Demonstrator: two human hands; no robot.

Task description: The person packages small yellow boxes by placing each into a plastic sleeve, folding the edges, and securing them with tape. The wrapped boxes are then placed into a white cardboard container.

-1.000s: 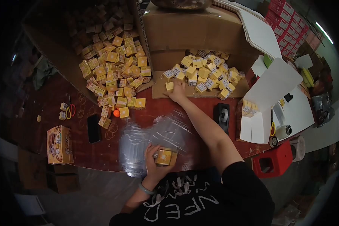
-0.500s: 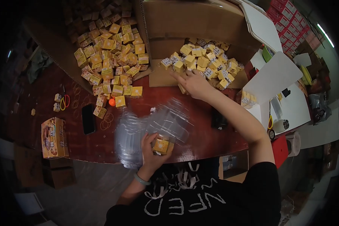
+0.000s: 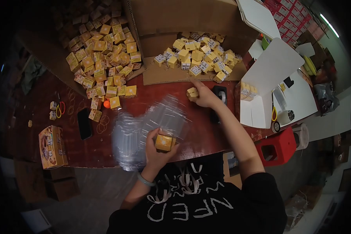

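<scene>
Near the table's front edge, my left hand (image 3: 158, 152) is closed around a small yellow-orange box (image 3: 165, 142), its printed top facing up. Clear plastic sleeves (image 3: 129, 136) lie beside and behind that hand. My right hand (image 3: 204, 94) grips a small pale yellow box (image 3: 192, 93) over the table, just in front of a cardboard carton (image 3: 160, 77) lying open. Inside that carton is a pile of pale yellow boxes (image 3: 197, 55) with white printed sides. To the left, many orange-yellow boxes (image 3: 99, 58) spill from another carton onto the table.
A phone (image 3: 84, 124), rubber bands and red-yellow scissors (image 3: 59, 109) lie at the left, near an upright printed box (image 3: 52, 146). A black tape dispenser (image 3: 219, 104) is right of my right hand. Farther right stand a white open box (image 3: 256, 113) and a red container (image 3: 277, 148).
My right hand has drawn back from the pile, now with a pale yellow box in its fingers. The view has shifted, showing more of the tape dispenser and red container.
</scene>
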